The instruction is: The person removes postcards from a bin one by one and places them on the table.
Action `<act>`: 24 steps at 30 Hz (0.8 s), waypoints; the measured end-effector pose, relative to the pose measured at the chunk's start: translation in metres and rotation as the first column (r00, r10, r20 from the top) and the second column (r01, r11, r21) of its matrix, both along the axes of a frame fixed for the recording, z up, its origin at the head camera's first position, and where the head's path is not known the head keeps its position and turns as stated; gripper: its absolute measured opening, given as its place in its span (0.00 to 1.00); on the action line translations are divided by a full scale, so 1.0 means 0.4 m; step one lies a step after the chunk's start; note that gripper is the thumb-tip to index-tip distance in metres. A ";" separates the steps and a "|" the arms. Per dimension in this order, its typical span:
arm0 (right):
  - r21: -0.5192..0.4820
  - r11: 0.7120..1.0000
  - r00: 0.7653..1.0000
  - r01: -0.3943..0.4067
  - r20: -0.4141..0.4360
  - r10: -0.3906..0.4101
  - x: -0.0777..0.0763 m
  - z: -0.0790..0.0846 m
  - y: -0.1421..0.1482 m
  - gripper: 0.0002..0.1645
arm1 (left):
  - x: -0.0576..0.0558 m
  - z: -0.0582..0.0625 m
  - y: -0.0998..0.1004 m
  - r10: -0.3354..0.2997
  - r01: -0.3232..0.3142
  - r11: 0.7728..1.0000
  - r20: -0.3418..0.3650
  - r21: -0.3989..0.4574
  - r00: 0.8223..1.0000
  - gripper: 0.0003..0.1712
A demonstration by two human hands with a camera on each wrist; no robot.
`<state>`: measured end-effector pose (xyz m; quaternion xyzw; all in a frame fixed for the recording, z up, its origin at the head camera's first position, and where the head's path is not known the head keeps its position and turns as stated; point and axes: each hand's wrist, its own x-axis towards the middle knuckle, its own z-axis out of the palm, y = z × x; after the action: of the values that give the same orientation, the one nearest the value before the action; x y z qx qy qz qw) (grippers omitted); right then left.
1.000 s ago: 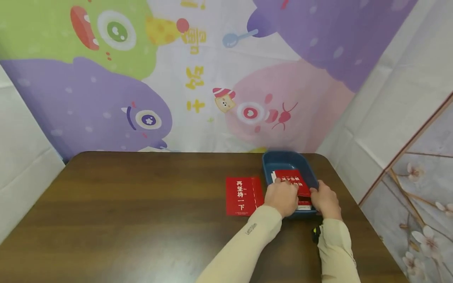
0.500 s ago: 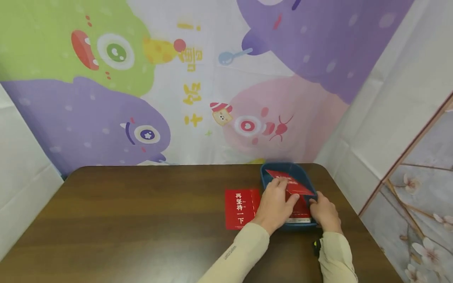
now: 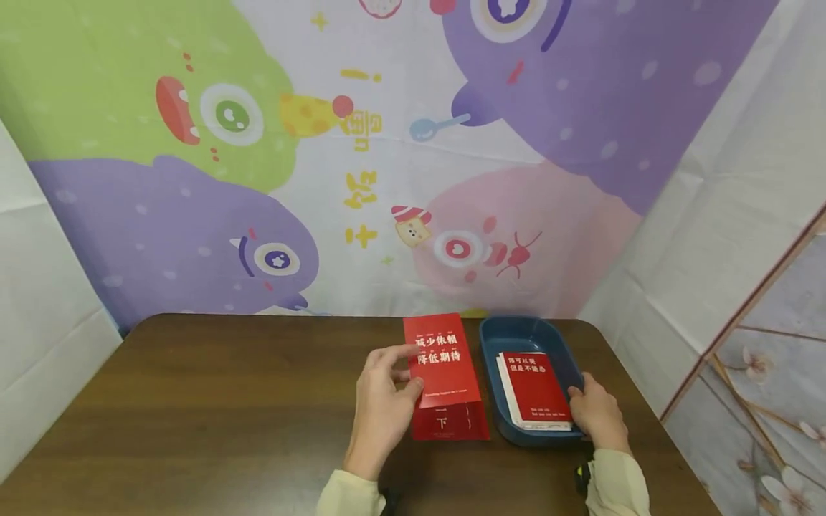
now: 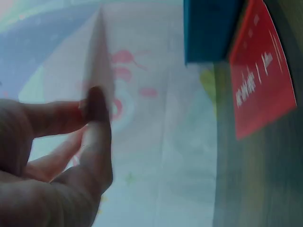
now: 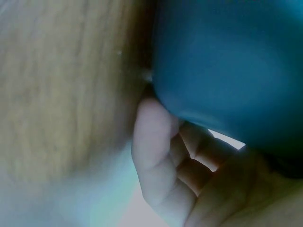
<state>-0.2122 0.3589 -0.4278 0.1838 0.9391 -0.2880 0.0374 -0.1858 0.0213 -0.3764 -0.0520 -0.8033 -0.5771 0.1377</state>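
Observation:
My left hand (image 3: 383, 405) pinches a red card with white Chinese lettering (image 3: 448, 376) between thumb and fingers. That card hangs over another red card (image 3: 452, 428), which lies on the table and is partly covered from the head view. In the left wrist view the pinched card (image 4: 99, 56) appears almost edge-on. To the right stands a blue plastic bin (image 3: 493, 340) holding a stack of red and white cards (image 3: 535, 394). My right hand (image 3: 600, 417) grips the bin's near right rim; its fingers curl against the blue wall (image 5: 227, 71) in the right wrist view.
A brown wooden table (image 3: 226, 416) stretches away to the left. Behind it hangs a cloth printed with cartoon monsters (image 3: 413, 165). White cloth and a flower-patterned panel (image 3: 761, 387) border the right side, close to the bin.
My left hand has lifted the top red card from the bin and carried it left, over the card on the table. Another red card now shows on the stack. The right hand stays on the rim.

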 end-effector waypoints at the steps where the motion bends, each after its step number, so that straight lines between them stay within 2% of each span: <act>1: 0.008 1.000 1.000 -0.003 -0.003 0.003 -0.001 0.001 0.001 0.32 | -0.005 -0.009 -0.008 0.001 -0.001 1.000 0.026 0.000 1.000 0.24; 4: 0.008 1.000 1.000 -0.014 -0.006 0.014 -0.003 0.000 0.001 0.33 | -0.015 -0.024 -0.030 -0.007 0.008 1.000 0.066 -0.015 0.998 0.23; 9: 0.016 1.000 1.000 -0.015 0.012 0.015 -0.005 0.007 0.010 0.35 | -0.031 -0.023 -0.048 -0.026 0.028 0.997 0.036 -0.071 0.999 0.19; 12: 0.033 0.999 1.000 0.026 0.010 -0.026 -0.005 0.010 0.019 0.35 | -0.046 -0.029 -0.043 -0.048 0.051 0.995 0.037 -0.085 0.998 0.16; 15: 0.031 0.999 0.999 0.044 0.024 -0.045 -0.006 0.006 0.018 0.35 | -0.052 -0.047 -0.046 -0.019 0.027 0.994 0.070 -0.103 0.997 0.12; 19: 0.011 1.000 0.998 0.028 0.053 -0.028 -0.007 -0.014 0.000 0.35 | -0.051 -0.064 -0.071 0.028 -0.016 0.991 0.092 -0.132 0.995 0.11; 24: 0.035 0.999 0.999 0.016 0.028 -0.017 -0.013 -0.011 -0.001 0.34 | -0.062 -0.076 -0.073 0.003 0.012 0.988 0.097 -0.154 0.995 0.11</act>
<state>-0.2175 0.3586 -0.4323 0.1963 0.9418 -0.2693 0.0451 -0.2105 -0.0081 -0.4066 -0.0362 -0.8512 -0.5153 0.0931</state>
